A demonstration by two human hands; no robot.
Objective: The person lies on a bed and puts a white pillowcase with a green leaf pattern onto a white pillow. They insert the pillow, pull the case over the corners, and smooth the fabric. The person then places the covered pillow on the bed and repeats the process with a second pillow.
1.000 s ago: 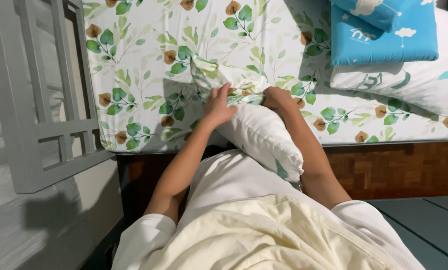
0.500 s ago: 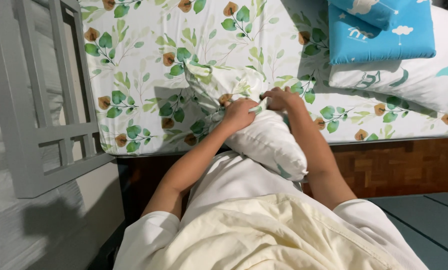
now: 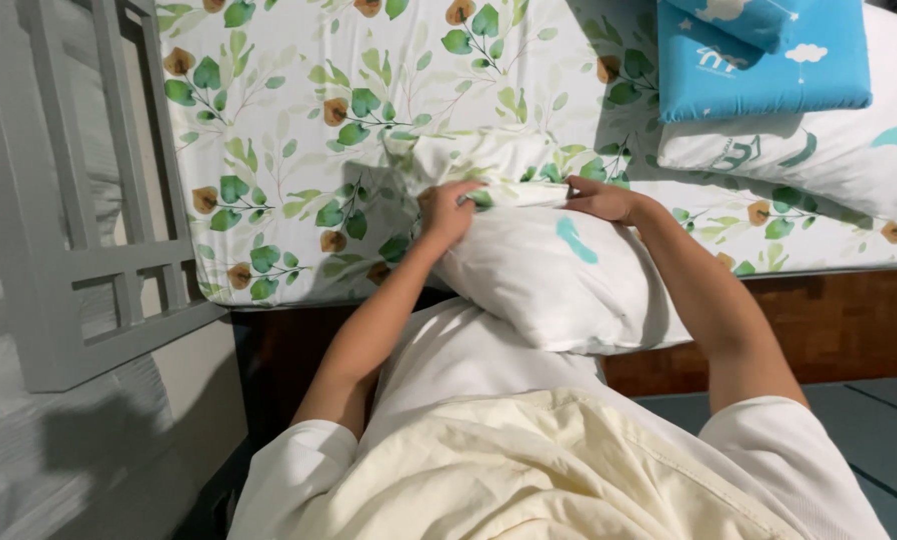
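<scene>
Since the earlier frames the left hand (image 3: 451, 208) has been moving in from the open sheet toward the right hand (image 3: 601, 198), and both are now meeting at the far end of the pillow (image 3: 559, 278). The pillow is lying half on the bed's near edge and half against the person's lap, plump and rounded, its smooth white cotton showing a small teal mark. Both hands are pinching the edge of a leaf-printed pillowcase (image 3: 489, 165), soft and crumpled, bunching at the pillow's far end; the left fingers are curling tight on the cloth, the right ones lying flatter with the thumb tucking under. The bedsheet (image 3: 299, 150) beneath is carrying the same green leaves and brown flowers, stretching flat over the mattress. A blue cushion (image 3: 759, 60) is resting on a second white pillow (image 3: 819, 150) at the upper right. A grey slatted headboard (image 3: 79, 200) is standing at the left, and a dark wooden bed frame (image 3: 849, 320) is running above a grey floor.
</scene>
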